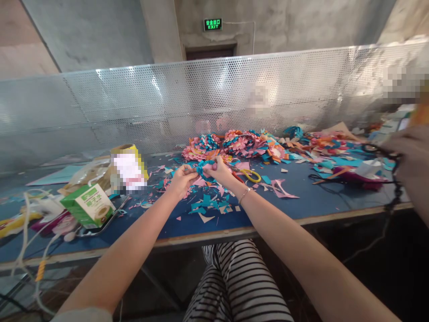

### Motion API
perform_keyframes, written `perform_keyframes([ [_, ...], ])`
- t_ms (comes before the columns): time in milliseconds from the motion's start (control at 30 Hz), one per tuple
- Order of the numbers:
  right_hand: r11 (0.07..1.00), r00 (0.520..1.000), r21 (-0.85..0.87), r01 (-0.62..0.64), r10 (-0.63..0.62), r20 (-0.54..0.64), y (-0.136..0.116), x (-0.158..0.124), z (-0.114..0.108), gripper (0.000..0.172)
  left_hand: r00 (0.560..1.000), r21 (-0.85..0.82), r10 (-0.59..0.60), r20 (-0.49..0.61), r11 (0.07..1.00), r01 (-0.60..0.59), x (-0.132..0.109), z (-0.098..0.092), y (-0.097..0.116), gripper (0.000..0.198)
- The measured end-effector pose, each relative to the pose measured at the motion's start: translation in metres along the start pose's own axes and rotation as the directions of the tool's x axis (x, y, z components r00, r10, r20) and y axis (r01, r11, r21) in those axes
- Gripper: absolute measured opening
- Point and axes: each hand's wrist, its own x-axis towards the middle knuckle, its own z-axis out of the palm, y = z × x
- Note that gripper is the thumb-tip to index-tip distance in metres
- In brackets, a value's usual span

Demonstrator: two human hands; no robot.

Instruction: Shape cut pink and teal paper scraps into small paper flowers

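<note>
My left hand (pixel 182 180) and my right hand (pixel 221 172) meet above the table, fingertips pinched together. Between them is a small bunch of blue cut strips (pixel 201 168), with some pink by the right fingers. Whether it is paper or felt I cannot tell. Just right of my right hand lie scissors with a yellow handle (pixel 252 175). A heap of pink, blue and orange ruffled pieces (pixel 231 145) sits behind my hands. Loose blue scraps (pixel 209 203) are scattered in front of them.
A green and white carton (pixel 89 205) stands at left on a dark tray, near pale cables (pixel 25 223). Behind it is a yellow-edged box (pixel 130 166). A co-worker's hand (pixel 414 156) with dark cord enters at right. A perforated metal screen (pixel 150 107) borders the blue table (pixel 295 208).
</note>
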Motion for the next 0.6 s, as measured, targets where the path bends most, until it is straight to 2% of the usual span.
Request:
perform_keyframes([
  [267,0.998,0.998,0.006,0.056,-0.055,-0.023,0.003,0.001,0.000,0.044,1.000,-0.003,0.015,-0.001,1.000,-0.015,-0.002,0.003,0.001,0.039],
  [600,0.994,0.997,0.070,0.081,-0.081,0.004,0.003,-0.005,0.006,0.041,0.965,0.329,0.255,-0.059,0.918,-0.223,0.001,0.005,-0.011,0.043],
])
